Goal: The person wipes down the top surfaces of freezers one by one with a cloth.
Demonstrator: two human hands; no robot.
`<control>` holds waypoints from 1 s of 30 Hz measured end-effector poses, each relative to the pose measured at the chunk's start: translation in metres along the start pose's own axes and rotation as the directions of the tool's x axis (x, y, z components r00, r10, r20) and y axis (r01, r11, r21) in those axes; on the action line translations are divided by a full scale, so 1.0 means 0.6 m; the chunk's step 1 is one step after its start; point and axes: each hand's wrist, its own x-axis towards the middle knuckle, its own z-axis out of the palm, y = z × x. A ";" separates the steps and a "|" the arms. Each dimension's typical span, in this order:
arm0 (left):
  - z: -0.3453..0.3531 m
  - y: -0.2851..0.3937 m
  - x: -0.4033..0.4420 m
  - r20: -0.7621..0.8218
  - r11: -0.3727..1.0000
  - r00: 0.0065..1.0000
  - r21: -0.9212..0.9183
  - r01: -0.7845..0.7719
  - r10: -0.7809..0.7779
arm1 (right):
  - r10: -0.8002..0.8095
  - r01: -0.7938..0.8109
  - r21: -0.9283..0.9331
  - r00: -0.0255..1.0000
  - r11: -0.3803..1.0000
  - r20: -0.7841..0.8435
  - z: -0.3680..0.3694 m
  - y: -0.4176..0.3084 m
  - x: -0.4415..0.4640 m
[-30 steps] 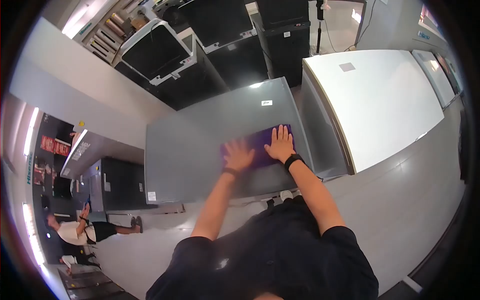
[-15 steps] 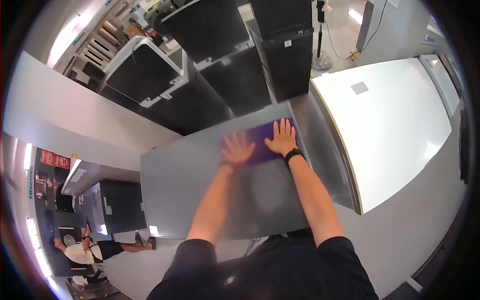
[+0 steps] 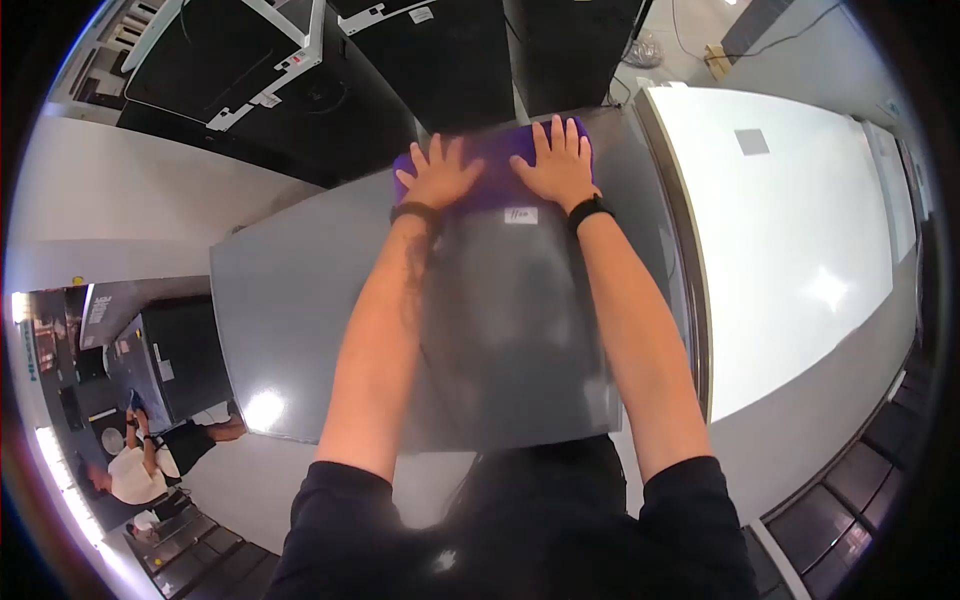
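Both palms press a purple cloth (image 3: 497,178) against the flat grey panel (image 3: 300,285) of a large appliance in front of me. My left hand (image 3: 437,175) lies spread on the cloth's left part, with a dark band at the wrist. On its right part rests my right hand (image 3: 557,170), fingers apart, a black band on that wrist. The cloth sits at the panel's far edge. Just below it, a small white label (image 3: 521,215) with handwriting is stuck to the panel.
A white-panelled appliance (image 3: 790,250) with a grey sticker stands close on the right. Black-backed appliances (image 3: 440,70) line up beyond the far edge. At the lower left, a person in a light top (image 3: 140,472) is near another dark appliance (image 3: 185,350).
Both hands have slid the cloth forward to the panel's far edge, and the white label now shows behind it. My view has tilted downward and closer.
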 end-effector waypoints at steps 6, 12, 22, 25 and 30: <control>0.054 -0.006 -0.091 -0.027 0.997 0.997 0.041 -0.065 0.066 | -0.049 0.048 -0.046 0.999 0.998 -0.018 -0.007 0.022 -0.114; 0.130 -0.011 -0.234 -0.007 0.993 0.994 0.058 -0.107 0.107 | -0.005 0.010 -0.077 0.998 0.997 0.066 -0.012 0.027 -0.290; 0.294 -0.003 -0.520 -0.347 0.992 0.929 0.070 -0.106 0.124 | -0.006 0.002 -0.083 0.998 0.997 -0.055 0.000 0.036 -0.594; 0.324 -0.020 -0.585 -0.360 0.991 0.924 0.011 -0.131 0.126 | -0.052 0.036 -0.132 0.992 0.991 -0.118 0.013 0.033 -0.648; 0.345 -0.056 -0.653 -0.422 0.991 0.900 -0.030 -0.134 0.109 | -0.076 0.039 -0.224 0.984 0.974 -0.162 0.060 0.010 -0.717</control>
